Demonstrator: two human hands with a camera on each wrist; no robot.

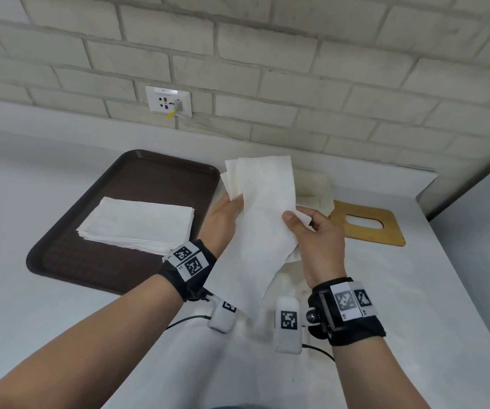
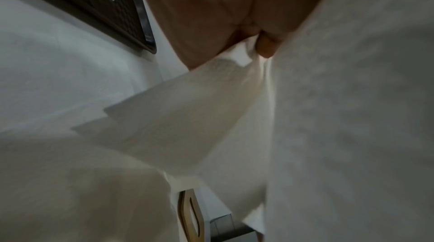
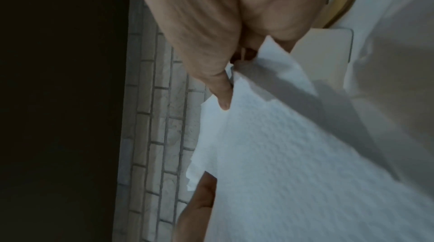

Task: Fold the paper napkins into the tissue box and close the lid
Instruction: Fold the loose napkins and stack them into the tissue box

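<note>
Centre frame: I am watching the left hand [image 1: 223, 215] and right hand [image 1: 316, 234] each pinching a white embossed paper napkin [image 1: 263, 219] above the white desk [image 1: 60, 314]. Left: stacked white napkins [image 1: 137, 225] lying on a brown plastic tray [image 1: 96, 261]. Right: wooden slotted lid [image 1: 367, 224] lying flat.

Left hand [image 2: 211, 13] pinches white napkin [image 2: 187, 116], sheet draping across frame. Brown tray [image 2: 131, 23] corner upper left; wooden lid [image 2: 187, 214] below.
</note>
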